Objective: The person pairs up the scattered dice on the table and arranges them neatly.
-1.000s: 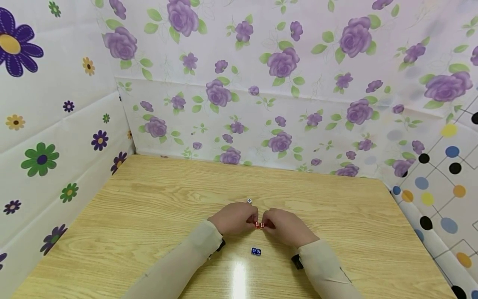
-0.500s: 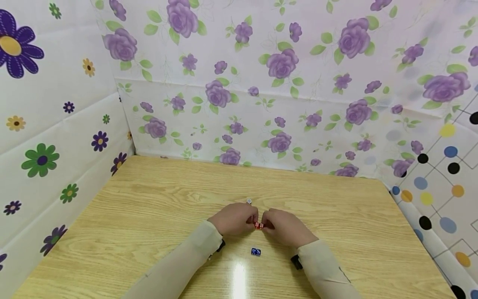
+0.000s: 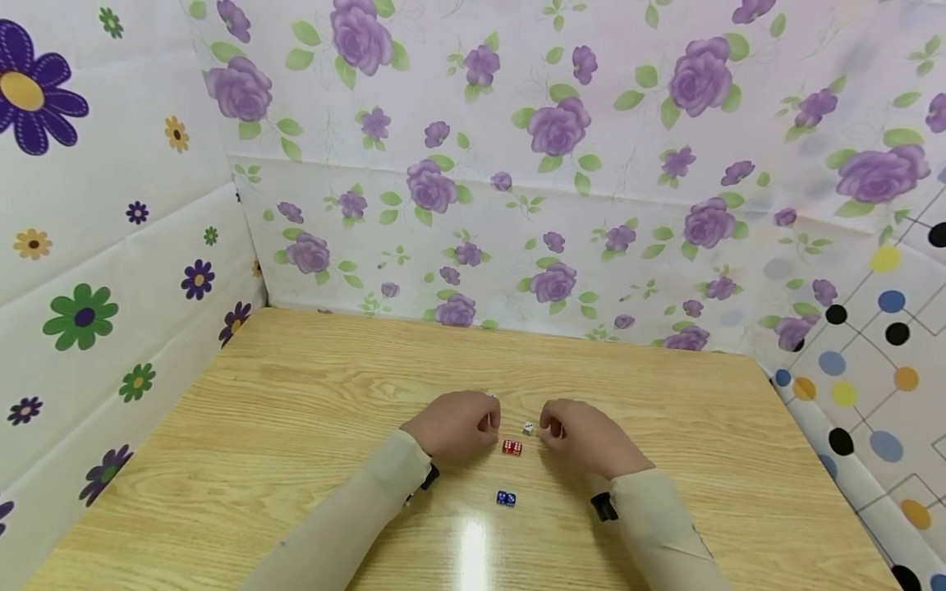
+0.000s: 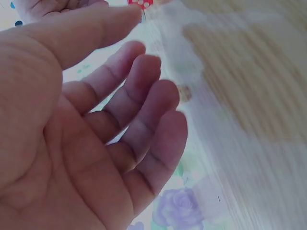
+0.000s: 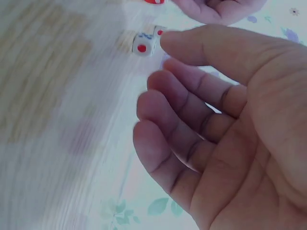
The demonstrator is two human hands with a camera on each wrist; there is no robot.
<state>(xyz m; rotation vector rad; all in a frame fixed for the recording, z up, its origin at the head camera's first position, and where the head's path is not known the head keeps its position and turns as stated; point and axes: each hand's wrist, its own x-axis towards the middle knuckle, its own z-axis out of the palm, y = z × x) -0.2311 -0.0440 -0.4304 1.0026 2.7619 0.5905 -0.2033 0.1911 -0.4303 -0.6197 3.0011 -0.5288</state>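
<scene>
Two blue dice (image 3: 506,498) sit side by side on the table (image 3: 332,386); beyond them lie two red dice (image 3: 512,447). The left hand (image 3: 449,425) and right hand (image 3: 589,435) flank the reds, fingers loosely bent, both holding nothing. One white die (image 3: 528,428) lies just beside the right fingertips; another (image 3: 493,396) is mostly hidden behind the left hand. Farthest back hangs flowered cloth (image 3: 502,222).

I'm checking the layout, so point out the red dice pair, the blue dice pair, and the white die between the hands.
Red dice pair (image 3: 512,447): head view, the pair's middle.
Blue dice pair (image 3: 506,498): head view, the pair's middle.
White die (image 3: 528,428): head view, its visible middle.
</scene>
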